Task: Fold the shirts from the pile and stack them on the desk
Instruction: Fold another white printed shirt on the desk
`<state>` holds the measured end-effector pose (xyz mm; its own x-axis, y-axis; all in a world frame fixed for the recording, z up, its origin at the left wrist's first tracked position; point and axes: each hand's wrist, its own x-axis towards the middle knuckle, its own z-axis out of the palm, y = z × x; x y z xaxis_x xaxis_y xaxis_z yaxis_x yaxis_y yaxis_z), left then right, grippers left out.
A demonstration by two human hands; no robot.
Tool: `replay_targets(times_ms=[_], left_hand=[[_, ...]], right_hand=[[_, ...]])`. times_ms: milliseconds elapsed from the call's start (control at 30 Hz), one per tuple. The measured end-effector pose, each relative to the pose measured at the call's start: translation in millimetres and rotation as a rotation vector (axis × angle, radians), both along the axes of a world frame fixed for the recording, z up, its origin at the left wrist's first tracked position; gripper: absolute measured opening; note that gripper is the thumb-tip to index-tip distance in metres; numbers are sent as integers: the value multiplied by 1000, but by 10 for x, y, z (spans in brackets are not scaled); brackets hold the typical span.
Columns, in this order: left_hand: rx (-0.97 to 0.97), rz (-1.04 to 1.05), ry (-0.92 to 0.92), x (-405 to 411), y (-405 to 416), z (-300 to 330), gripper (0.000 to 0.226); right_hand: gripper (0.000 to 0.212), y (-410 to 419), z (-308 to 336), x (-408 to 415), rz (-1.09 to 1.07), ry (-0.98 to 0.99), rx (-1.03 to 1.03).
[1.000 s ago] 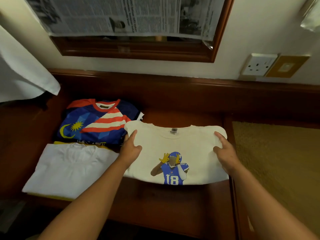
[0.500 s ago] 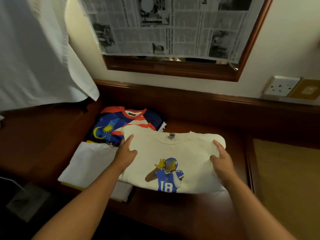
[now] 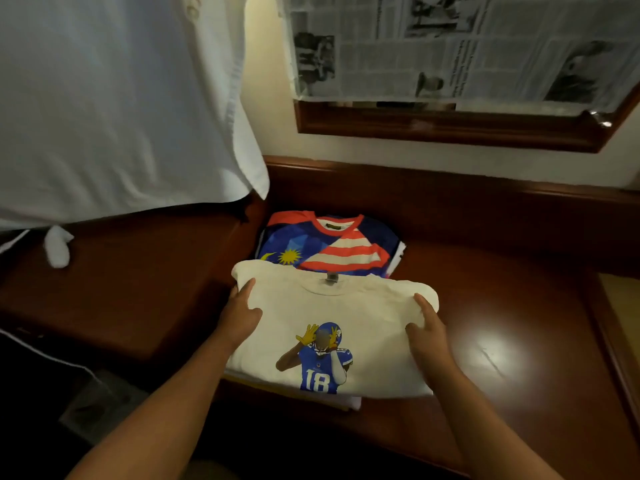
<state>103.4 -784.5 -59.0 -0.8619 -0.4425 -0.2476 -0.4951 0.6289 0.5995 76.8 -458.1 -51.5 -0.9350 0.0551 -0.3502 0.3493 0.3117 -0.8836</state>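
A folded cream shirt (image 3: 346,306) printed with a football player numbered 18 lies on the dark wooden desk (image 3: 512,292). It sits on top of a folded white shirt (image 3: 350,404), of which only a sliver shows at the front edge. My left hand (image 3: 239,317) holds the cream shirt's left side and my right hand (image 3: 426,329) holds its right side, thumbs on top. Behind it lies a folded blue and red jersey (image 3: 329,244) with a yellow moon and star.
A large white cloth (image 3: 110,98) hangs at the upper left over the desk. A wood-framed mirror (image 3: 450,128) covered with newspaper (image 3: 450,46) is on the wall behind. The desk's raised back ledge (image 3: 450,188) runs along the wall.
Both hands have carried the cream shirt leftward onto the white folded shirt, which is now almost fully covered. The camera has swung left as well.
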Motion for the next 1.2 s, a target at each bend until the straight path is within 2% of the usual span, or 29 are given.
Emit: replay_targets(times_ms=[267, 433, 567, 700, 800, 900, 967, 1067, 1200], left_hand=[[-148, -140, -132, 90, -759, -296, 74], [-204, -184, -149, 8, -965, -384, 73], [-175, -232, -143, -53, -1066, -477, 76], [-142, -266, -200, -19, -1055, -640, 81], [-363, -243, -187, 116, -914, -754, 77], [-528, -361, -108, 237, -747, -834, 68], [-554, -506, -158, 241, -666, -921, 64], [-443, -575, -282, 218, -610, -1028, 64], [-326, -537, -421, 422, -621, -1192, 67]], right_hand=[[59, -817, -246, 157, -19, -57, 24], [59, -1014, -392, 160, -54, -55, 32], [60, -1046, -573, 135, -68, -55, 76], [57, -973, -836, 188, -23, -103, 266], [57, -957, -934, 272, -3, -97, 612], [58, -1184, -937, 368, 176, 20, 782], [58, -1425, -987, 415, 373, 73, 810], [58, -1722, -1099, 404, 593, 58, 810], [62, -1753, -1277, 387, 726, -24, 801]])
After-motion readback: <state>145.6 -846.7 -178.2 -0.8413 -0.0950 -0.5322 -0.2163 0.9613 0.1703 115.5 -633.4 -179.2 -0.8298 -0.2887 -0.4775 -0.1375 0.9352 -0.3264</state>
